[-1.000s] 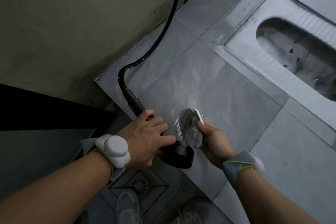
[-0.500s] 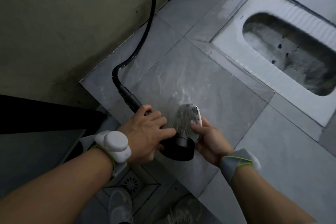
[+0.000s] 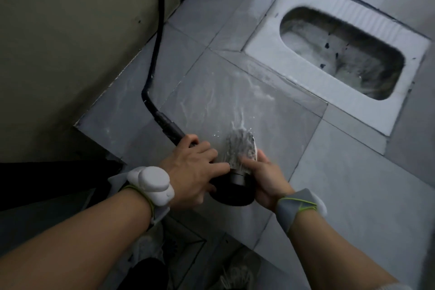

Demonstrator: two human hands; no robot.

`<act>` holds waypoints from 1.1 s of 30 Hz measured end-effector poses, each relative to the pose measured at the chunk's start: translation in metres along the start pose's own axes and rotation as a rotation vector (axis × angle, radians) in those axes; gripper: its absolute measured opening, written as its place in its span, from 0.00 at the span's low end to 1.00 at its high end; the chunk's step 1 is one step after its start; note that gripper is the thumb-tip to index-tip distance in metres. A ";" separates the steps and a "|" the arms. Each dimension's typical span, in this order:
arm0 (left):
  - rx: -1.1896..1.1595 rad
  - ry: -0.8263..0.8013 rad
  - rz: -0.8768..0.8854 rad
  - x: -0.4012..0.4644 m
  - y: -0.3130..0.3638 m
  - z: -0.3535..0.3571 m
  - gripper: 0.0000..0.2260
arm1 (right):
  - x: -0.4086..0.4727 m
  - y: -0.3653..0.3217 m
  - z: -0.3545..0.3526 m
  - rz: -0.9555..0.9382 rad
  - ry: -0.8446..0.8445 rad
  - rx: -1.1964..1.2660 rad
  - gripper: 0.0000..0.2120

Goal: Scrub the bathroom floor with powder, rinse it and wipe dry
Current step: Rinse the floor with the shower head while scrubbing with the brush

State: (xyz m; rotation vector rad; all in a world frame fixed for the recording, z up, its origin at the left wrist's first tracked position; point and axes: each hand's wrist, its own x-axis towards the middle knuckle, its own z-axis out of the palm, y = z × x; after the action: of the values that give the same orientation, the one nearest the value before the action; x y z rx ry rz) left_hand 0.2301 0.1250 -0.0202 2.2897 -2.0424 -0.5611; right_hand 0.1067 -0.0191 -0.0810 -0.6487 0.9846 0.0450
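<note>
Two bare forearms reaching in from the lower edge, converging at centre. Left hand (image 3: 191, 172) palm down, fingers curled closed over a black shower-head handle, knuckles up. Bulky white band on the left wrist. Right hand (image 3: 264, 178) just beside it, thumb on top, clamped around a grey bristled scrub brush. Grey strap with yellow-green cord at the right wrist.
</note>
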 end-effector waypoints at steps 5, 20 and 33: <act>0.028 -0.093 0.182 -0.007 -0.007 -0.004 0.17 | -0.005 0.006 0.006 -0.025 -0.046 -0.040 0.35; 0.002 -0.108 0.174 -0.008 -0.032 0.018 0.15 | 0.012 0.019 -0.008 -0.034 0.325 -1.227 0.23; 0.033 -0.209 0.108 0.011 -0.041 0.016 0.12 | 0.052 -0.004 -0.004 -0.270 0.395 -1.445 0.30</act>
State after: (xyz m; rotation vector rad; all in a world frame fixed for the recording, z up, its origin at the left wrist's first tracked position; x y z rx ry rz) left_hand 0.2654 0.1241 -0.0483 2.2045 -2.2662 -0.7964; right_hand 0.1350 -0.0372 -0.1215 -2.1705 1.1390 0.4287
